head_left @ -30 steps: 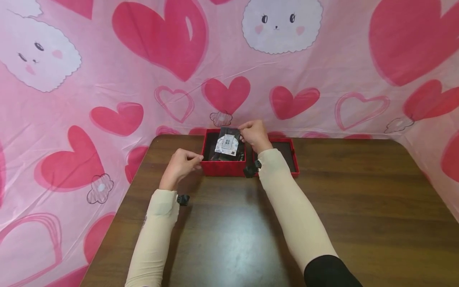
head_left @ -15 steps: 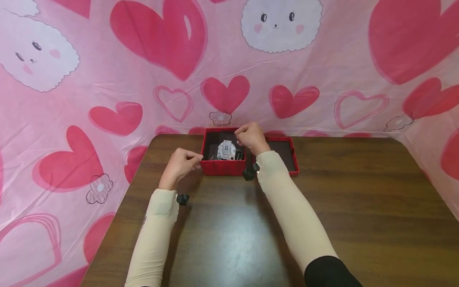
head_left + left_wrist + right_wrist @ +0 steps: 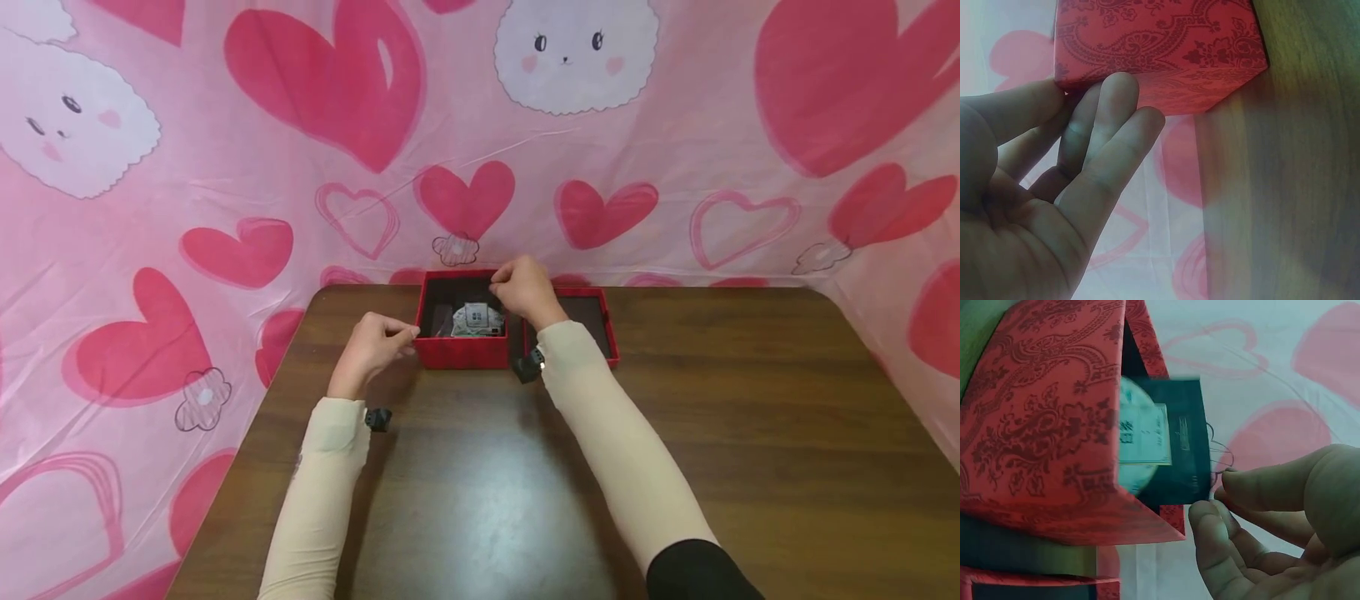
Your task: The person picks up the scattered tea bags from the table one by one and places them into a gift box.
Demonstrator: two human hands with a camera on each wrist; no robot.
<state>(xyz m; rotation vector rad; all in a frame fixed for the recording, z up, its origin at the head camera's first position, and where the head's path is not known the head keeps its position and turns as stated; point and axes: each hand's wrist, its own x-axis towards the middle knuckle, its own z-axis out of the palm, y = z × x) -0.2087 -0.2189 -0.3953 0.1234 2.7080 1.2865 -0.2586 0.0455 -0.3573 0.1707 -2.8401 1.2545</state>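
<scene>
- Two hands are working at the red box, which is sitting at the far edge of the desk, close to the heart-printed backdrop.
- We are observing the left hand resting against the box's left near corner; in the left wrist view its fingers are lying nearly straight, with the fingertips touching the patterned red wall, and nothing is being gripped.
- We are observing the right hand hovering over the box's far right corner, pinching the dark packet by its edge between thumb and fingertips.
- We are noting that the packet is standing partly inside the box, with a pale label showing on its face; in the right wrist view its upper part is rising above the box's rim.
- We are recording a red lid lying open side up on the desk just to the right of the box, partly hidden behind the right forearm.
- We are noting cream sleeves covering both forearms, with a small black camera strapped at each wrist.
- We are unable to tell what else is lying in the box beneath the packet.
</scene>
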